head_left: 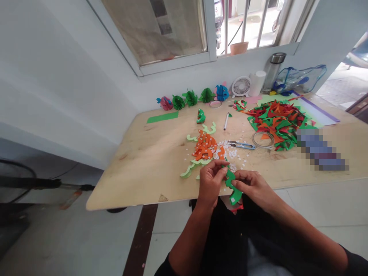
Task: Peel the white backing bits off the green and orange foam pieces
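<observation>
A wavy green paper strip [235,194] with small white squares on it hangs at the table's front edge between my hands. My left hand [212,178] pinches its upper end, thumb against fingers. Lower down, my right hand [250,184] grips the strip's right side between thumb and fingers. Just beyond my left hand lies a heap of orange curved paper pieces [204,145]. Pale green wavy strips [187,171] rest around that heap. Tiny white paper bits [233,154] are scattered to its right, beside blue-handled thread snips [241,145].
Red, orange and green paper scraps [280,119] are piled at the right, with a roll of tape [262,139] in front. Along the wall stand several paper figures [191,97], a small white fan [241,86] and a bottle [271,73]. A pen [226,121] lies mid-table.
</observation>
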`<act>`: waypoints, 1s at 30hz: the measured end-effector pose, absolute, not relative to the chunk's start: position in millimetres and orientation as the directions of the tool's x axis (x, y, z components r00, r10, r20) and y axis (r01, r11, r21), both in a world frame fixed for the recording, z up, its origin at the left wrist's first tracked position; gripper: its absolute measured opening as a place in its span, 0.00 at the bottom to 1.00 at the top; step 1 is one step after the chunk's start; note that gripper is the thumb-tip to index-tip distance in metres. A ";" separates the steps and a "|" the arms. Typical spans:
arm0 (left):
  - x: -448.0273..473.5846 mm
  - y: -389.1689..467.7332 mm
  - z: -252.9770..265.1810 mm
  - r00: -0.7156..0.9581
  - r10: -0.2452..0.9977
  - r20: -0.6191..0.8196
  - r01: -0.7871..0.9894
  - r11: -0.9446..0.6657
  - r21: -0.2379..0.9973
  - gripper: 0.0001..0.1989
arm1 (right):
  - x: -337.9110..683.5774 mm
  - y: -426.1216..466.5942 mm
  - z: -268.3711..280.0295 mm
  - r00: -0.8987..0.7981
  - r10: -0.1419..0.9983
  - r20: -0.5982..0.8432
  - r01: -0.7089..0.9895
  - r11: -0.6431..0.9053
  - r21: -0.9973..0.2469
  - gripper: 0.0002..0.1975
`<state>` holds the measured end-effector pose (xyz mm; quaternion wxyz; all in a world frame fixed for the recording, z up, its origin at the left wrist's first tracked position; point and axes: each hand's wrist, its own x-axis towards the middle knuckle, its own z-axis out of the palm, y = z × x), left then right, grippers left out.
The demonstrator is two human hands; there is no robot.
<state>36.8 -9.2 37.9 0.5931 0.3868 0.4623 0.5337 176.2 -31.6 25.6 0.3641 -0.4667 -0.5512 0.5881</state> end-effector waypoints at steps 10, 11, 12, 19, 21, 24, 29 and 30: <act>36.8 -9.0 38.7 0.027 0.981 -0.191 -0.286 0.190 0.939 0.04 | 177.3 -34.4 27.5 -0.295 0.936 -0.191 0.046 -0.186 -0.981 0.10; 36.4 -9.0 39.2 0.033 0.980 -0.196 -0.288 0.197 0.937 0.04 | 177.7 -34.5 27.6 -0.290 0.939 -0.185 0.052 -0.178 -0.983 0.10; 36.0 -8.9 39.6 0.038 0.979 -0.200 -0.288 0.202 0.936 0.04 | 178.0 -34.4 27.6 -0.289 0.941 -0.177 0.062 -0.166 -0.984 0.10; 35.0 -7.7 33.2 -0.003 0.993 -0.120 -0.189 0.118 0.975 0.06 | 179.4 -32.9 24.8 -0.289 0.947 -0.139 0.103 -0.114 -0.988 0.10; 36.7 -7.7 29.7 -0.029 0.997 -0.065 -0.130 0.061 0.990 0.06 | 180.2 -32.7 23.7 -0.288 0.947 -0.144 0.091 -0.123 -0.988 0.10; 38.4 -7.9 26.9 -0.042 0.998 -0.035 -0.104 0.030 0.994 0.09 | 180.8 -32.3 23.3 -0.280 0.946 -0.166 0.082 -0.149 -0.986 0.10; 33.9 -15.9 28.0 -0.009 0.989 -0.149 -0.271 0.141 0.952 0.16 | 180.2 -31.7 25.4 -0.258 0.944 -0.207 0.030 -0.207 -0.978 0.13; 32.6 -19.4 28.2 0.005 0.985 -0.172 -0.296 0.166 0.941 0.17 | 179.9 -31.6 26.1 -0.265 0.940 -0.214 0.016 -0.217 -0.976 0.13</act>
